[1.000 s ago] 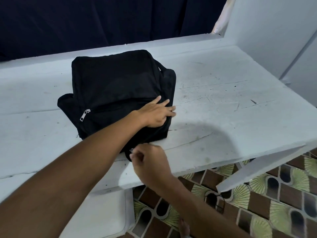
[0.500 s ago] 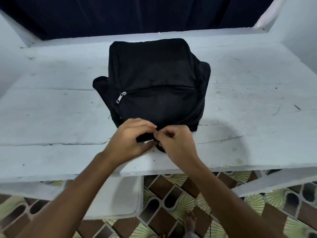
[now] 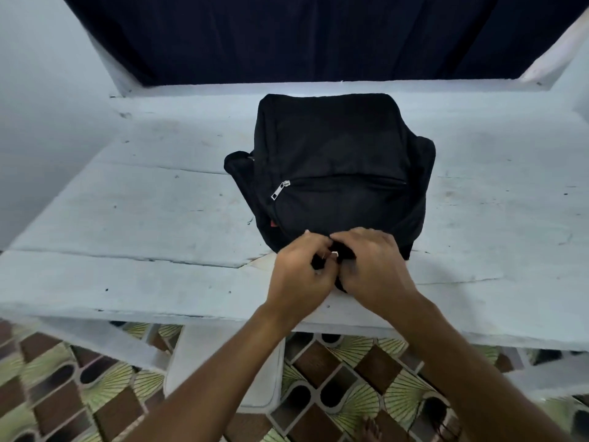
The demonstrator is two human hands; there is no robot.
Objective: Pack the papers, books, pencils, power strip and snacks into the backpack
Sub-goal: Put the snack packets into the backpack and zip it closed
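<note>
The black backpack (image 3: 334, 173) is laid flat on the white table (image 3: 127, 218), near the middle of its front edge, with its near end reaching almost to that edge. A silver zipper pull (image 3: 280, 189) is seen at the left end of the closed front pocket, and a small red spot (image 3: 273, 223) shows at the left side of the bag, but what it is cannot be told. No papers, books, pencils, power strip or snacks are seen on the table, so it is judged that they are already inside, or out of view. Both hands are placed at the near end of the bag, touching each other. The left hand (image 3: 299, 269) is curled and a piece of black material is pinched between its fingers; the right hand (image 3: 373, 266) is bent over the same place and appears to grasp the fabric too, though its fingertips are hidden. It is judged that the main zipper is being closed or a strap is being handled, but the exact part is covered by the hands. From here, the fabric could be caught in the zipper teeth if the pull is drawn while the cloth is bunched. The bag could also be dragged over the front edge toward the patterned floor (image 3: 95, 393), because it lies so close to it.
</note>
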